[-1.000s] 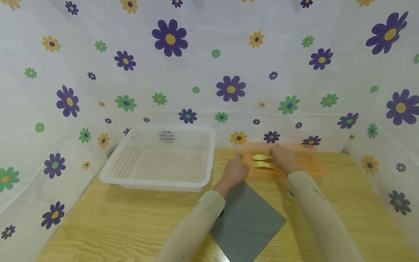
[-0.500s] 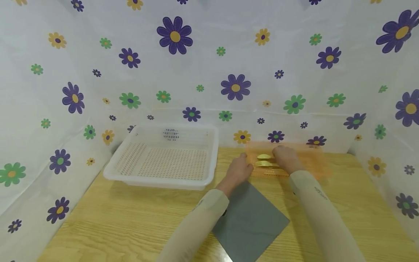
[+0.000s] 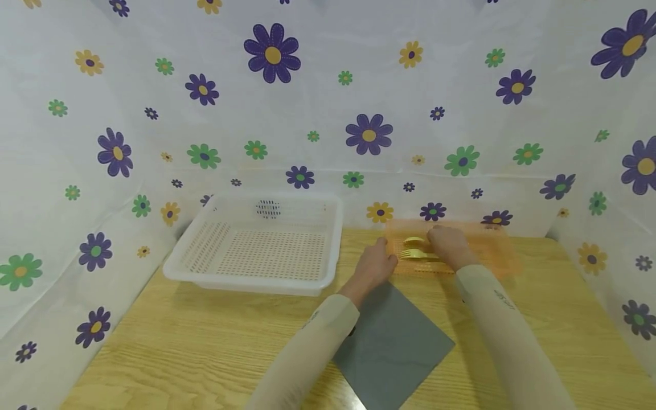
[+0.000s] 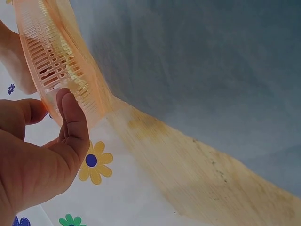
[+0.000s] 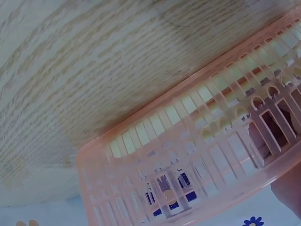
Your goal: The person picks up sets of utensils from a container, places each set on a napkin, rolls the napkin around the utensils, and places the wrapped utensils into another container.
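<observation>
My left hand [image 3: 372, 265] is at the left end of the orange slotted basket [image 3: 492, 250]. In the left wrist view, thumb and fingers [image 4: 73, 115] pinch that basket's end rim. Inside the basket, my right hand [image 3: 451, 246] is lowered, its knuckles up, holding a yellow spoon [image 3: 413, 240] whose bowl points left; its fingertips are hidden in the head view. A yellow fork [image 3: 414, 254] lies just in front of the spoon, tines to the left. Through the basket's slotted wall [image 5: 197, 155] the right wrist view shows pale yellow pieces and part of the right hand [image 5: 287, 190].
A large white slotted basket [image 3: 328, 245] stands left of the orange one on the wooden table [image 3: 205, 341]. A grey square sheet [image 3: 400, 341] lies in front, partly under the left forearm. A flower-patterned curtain [image 3: 318, 85] closes off the back and sides.
The spoon's bowl has tilted and shows narrower, slightly farther from the fork. Both hands keep about the same places; the head view has shifted a little.
</observation>
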### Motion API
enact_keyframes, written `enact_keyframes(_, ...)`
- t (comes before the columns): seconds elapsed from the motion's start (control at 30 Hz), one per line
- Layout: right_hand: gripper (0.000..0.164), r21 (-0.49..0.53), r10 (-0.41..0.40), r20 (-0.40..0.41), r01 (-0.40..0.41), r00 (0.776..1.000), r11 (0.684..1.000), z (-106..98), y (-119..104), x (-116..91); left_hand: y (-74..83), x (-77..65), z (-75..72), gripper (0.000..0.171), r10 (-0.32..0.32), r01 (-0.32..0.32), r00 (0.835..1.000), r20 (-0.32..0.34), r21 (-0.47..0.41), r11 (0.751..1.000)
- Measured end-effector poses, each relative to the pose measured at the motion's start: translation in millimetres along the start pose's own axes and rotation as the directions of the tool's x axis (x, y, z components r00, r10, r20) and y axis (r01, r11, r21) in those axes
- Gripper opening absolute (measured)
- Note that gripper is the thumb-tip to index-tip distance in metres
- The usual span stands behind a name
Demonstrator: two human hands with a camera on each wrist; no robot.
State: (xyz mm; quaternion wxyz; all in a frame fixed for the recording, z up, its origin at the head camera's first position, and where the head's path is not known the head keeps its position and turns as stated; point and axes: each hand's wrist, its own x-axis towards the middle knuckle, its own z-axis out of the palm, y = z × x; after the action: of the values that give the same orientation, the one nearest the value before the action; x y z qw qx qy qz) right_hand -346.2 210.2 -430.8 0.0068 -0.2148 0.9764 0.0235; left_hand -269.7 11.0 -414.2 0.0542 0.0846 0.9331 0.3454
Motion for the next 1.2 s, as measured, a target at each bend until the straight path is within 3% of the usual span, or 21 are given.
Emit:
enact_keyframes(0.4, 0.007, -0.041, -0.012, -0.004, 0.011, 1.000, 0.999, -9.3, 3.5, -2.8, 2.7, 4.4, 0.8, 0.051, 0.005, -0.005, 1.000, 0.002, -0.001, 1.000)
enact_keyframes(0.67, 0.008, -0.015, -0.005, 0.009, 0.006, 1.000, 1.000, -15.1, 1.6, -4.7, 3.8, 4.5, 0.0, 0.048, -0.010, 0.011, 1.000, -0.015, 0.064, 0.998)
enact_keyframes(0.9, 0.013, 0.009, -0.009, -0.027, 0.009, 1.000, 1.000, -20.2, -0.9, -6.4, 4.5, 3.1, -2.5, 0.048, -0.022, 0.023, 1.000, -0.009, 0.043, 0.999)
enact_keyframes(1.2, 0.016, 0.042, -0.023, -0.064, 0.026, 0.998, 0.999, -25.3, -13.5, -7.9, -4.8, -4.9, -1.4, 0.046, 0.023, -0.020, 0.998, -0.056, 0.056, 0.998)
